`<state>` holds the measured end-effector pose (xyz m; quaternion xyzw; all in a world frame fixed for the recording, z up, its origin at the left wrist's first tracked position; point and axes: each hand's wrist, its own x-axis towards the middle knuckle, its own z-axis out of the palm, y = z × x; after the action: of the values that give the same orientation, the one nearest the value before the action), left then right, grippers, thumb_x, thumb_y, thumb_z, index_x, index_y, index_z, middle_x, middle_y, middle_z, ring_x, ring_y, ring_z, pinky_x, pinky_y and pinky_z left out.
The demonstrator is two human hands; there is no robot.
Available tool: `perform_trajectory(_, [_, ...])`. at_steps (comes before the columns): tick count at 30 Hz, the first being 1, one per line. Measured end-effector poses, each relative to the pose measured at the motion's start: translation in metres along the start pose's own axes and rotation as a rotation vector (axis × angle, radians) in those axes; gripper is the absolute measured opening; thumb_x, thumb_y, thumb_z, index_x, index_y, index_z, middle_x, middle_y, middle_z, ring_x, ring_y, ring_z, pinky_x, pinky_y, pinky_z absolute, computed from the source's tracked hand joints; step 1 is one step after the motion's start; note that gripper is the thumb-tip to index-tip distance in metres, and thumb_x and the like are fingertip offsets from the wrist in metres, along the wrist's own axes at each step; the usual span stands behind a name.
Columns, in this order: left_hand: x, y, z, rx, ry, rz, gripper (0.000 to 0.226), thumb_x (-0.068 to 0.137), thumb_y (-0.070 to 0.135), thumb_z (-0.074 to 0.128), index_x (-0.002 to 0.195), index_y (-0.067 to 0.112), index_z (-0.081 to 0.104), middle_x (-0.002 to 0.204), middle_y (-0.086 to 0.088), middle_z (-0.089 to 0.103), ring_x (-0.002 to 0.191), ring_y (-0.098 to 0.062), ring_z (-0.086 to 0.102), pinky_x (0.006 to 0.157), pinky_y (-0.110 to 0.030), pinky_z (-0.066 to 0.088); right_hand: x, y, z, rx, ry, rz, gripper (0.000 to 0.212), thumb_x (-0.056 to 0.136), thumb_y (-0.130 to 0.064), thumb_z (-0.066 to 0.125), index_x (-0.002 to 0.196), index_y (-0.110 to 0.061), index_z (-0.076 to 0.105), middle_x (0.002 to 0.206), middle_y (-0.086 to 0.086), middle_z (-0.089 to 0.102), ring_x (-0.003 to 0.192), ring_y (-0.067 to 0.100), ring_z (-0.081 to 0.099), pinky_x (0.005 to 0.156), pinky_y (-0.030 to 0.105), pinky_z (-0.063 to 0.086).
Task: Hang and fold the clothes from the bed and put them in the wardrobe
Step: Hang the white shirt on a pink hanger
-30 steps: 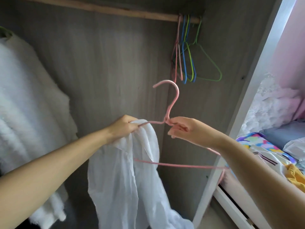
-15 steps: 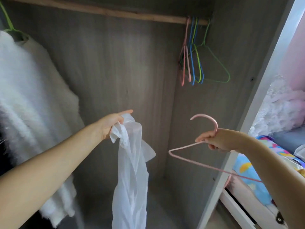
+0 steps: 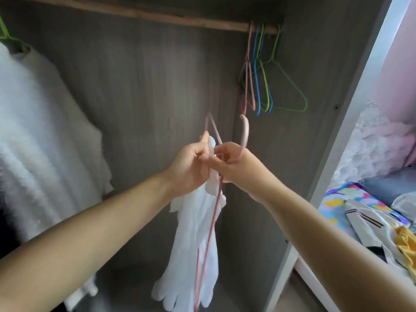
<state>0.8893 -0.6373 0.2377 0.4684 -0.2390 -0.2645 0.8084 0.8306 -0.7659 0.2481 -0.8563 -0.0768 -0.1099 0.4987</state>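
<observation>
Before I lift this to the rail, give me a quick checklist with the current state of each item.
1. Left hand grips the white garment: ok.
2. Right hand holds the pink hanger near its neck: ok.
3. Garment seated on both hanger shoulders: not ok, it hangs bunched beside the tilted hanger.
4. Hanger hook free and pointing up: ok.
5. Free space on the wooden rail, left of the empty hangers: ok.
6. Garment's lower end off the wardrobe floor: cannot tell.

Bed (image 3: 337,204) under strewn clothes (image 3: 369,219), perhaps unfolded.
</observation>
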Motion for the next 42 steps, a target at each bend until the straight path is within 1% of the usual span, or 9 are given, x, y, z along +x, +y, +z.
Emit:
perform_trajectory(3, [-0.002,0.004,0.001,0.065,-0.009,0.005,0.079,0.082,-0.007,0.018,0.151,0.020,-0.011,0.115,-0.012,0.061,0.098,-0.017,0.060,0.090,-0.027,0.049,0.013,-0.001,0.004,-0.102,0.148,-0.029,0.019,0.090,-0.014,0.057,0.086,0.005,0.055,0.087,0.025,0.063,0.079,0.036,0.067,0.075,0.051,0.057])
perform_trajectory(8, [-0.017,0.003,-0.018,0.934,0.224,0.011,0.075,0.089,-0.006,0.030,0.153,0.025,0.010,0.160,0.009,0.002,0.146,-0.008,0.001,0.120,-0.035,0.009,0.028,-0.011,-0.034,0.267,0.271,0.006,0.021,0.097,-0.004,0.039,0.079,-0.011,0.046,0.073,0.008,0.058,0.048,0.012,0.063,0.042,0.025,0.050])
perform_trajectory(17, [-0.013,-0.003,-0.005,0.298,0.048,0.050,0.079,0.083,-0.021,0.017,0.154,0.011,0.004,0.157,-0.015,0.021,0.140,-0.021,0.033,0.111,-0.027,0.028,0.025,0.006,0.003,-0.025,-0.038,-0.049,0.024,0.089,-0.028,0.066,0.073,-0.020,0.050,0.073,-0.003,0.055,0.074,0.016,0.061,0.070,0.037,0.059])
perform_trajectory(23, [-0.009,-0.010,-0.014,0.961,0.011,0.121,0.063,0.092,-0.004,0.041,0.145,0.026,0.025,0.139,0.011,0.038,0.131,-0.004,0.037,0.103,-0.023,0.035,0.027,0.016,-0.009,0.049,0.043,-0.012,0.015,0.097,-0.012,0.050,0.086,-0.007,0.057,0.076,0.007,0.059,0.070,0.020,0.059,0.063,0.034,0.050])
perform_trajectory(25, [-0.005,-0.016,-0.019,1.331,0.195,0.241,0.017,0.090,0.013,0.050,0.097,0.029,0.045,0.101,0.011,0.050,0.093,-0.011,0.054,0.075,-0.027,0.042,0.027,0.009,-0.017,-0.068,0.084,-0.087,0.020,0.097,-0.013,0.047,0.086,-0.001,0.058,0.070,0.004,0.053,0.063,0.012,0.049,0.059,0.028,0.042])
perform_trajectory(27, [0.001,-0.021,-0.032,1.541,0.299,0.246,0.026,0.090,0.032,0.052,0.069,0.030,0.039,0.079,0.010,0.042,0.068,-0.013,0.048,0.055,-0.023,0.031,0.028,0.002,-0.025,-0.170,0.086,-0.137,0.024,0.098,-0.017,0.045,0.083,-0.001,0.058,0.067,0.001,0.050,0.059,0.010,0.044,0.056,0.026,0.039])
perform_trajectory(31, [0.002,-0.026,-0.065,1.453,0.275,0.094,0.030,0.081,0.033,0.060,0.058,0.019,0.045,0.070,0.006,0.047,0.065,-0.017,0.054,0.048,-0.017,0.031,0.027,-0.002,-0.046,-0.284,0.146,-0.179,0.026,0.098,-0.017,0.044,0.076,-0.008,0.055,0.063,-0.003,0.046,0.056,0.009,0.040,0.053,0.023,0.034])
perform_trajectory(38, [-0.018,-0.037,-0.118,1.463,0.407,-0.221,0.021,0.092,0.027,0.053,0.103,0.016,0.066,0.093,-0.001,0.066,0.083,-0.019,0.062,0.066,-0.024,0.043,0.020,0.030,-0.106,-0.316,0.370,-0.042,0.030,0.097,-0.019,0.047,0.068,-0.016,0.051,0.060,-0.002,0.045,0.054,0.014,0.039,0.053,0.029,0.032])
perform_trajectory(42, [-0.014,-0.010,-0.113,1.518,0.441,-0.120,0.023,0.093,0.004,0.043,0.079,0.013,0.058,0.098,-0.018,0.066,0.092,-0.031,0.061,0.067,-0.028,0.038,0.005,0.054,-0.123,-0.407,0.232,0.046,0.030,0.098,-0.013,0.046,0.069,-0.012,0.054,0.060,-0.003,0.045,0.056,0.010,0.040,0.052,0.021,0.034])
